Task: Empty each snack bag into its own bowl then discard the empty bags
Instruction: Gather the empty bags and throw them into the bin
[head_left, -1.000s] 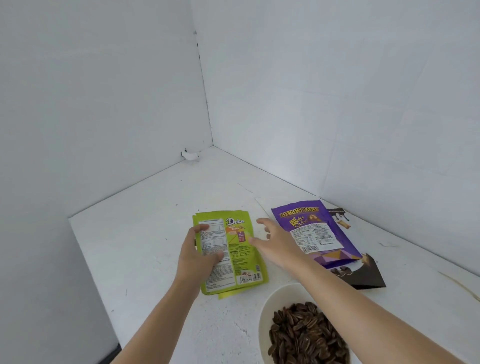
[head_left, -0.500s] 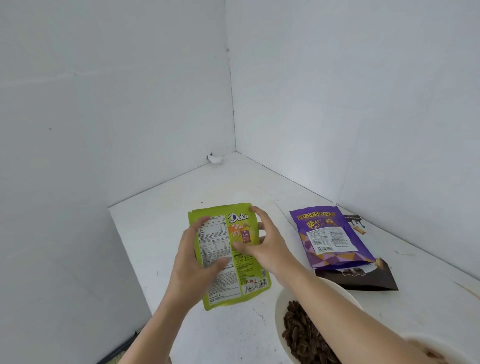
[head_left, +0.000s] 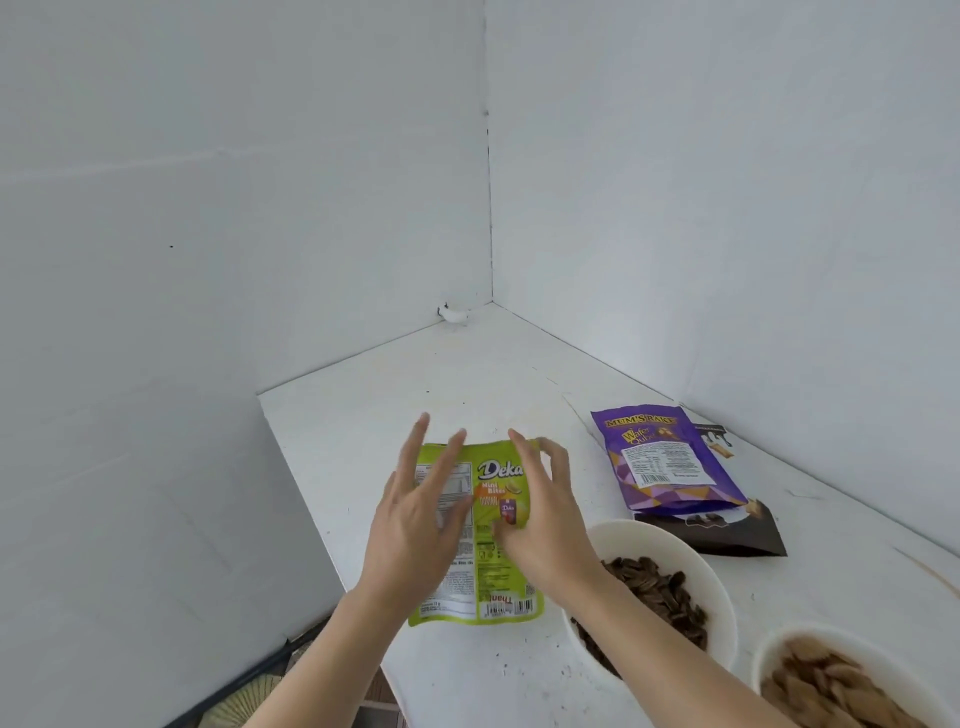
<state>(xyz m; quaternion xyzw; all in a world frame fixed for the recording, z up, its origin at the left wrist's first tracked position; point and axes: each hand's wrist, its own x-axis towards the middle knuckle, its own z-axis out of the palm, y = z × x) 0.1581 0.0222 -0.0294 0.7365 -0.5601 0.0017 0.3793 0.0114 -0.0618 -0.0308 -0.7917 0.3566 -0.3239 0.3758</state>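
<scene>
- Green snack bag (head_left: 493, 571) sits lower centre of frame, label side toward the viewer, between both hands.
- Right hand (head_left: 545, 519) pinches its upper right edge, fingers curled and thumb on the print.
- Left hand (head_left: 415, 519) lies spread over the bag's left side, fingers straight, gripping nothing.
- Right of frame: purple bag (head_left: 670, 467) overlaps a dark brown bag (head_left: 727, 538).
- Lower right: bowl of dark seeds (head_left: 691, 551), bowl of pale snacks (head_left: 769, 654).

Upright green bag (head_left: 492, 571) beside flat-lying purple bag (head_left: 670, 467).
</scene>
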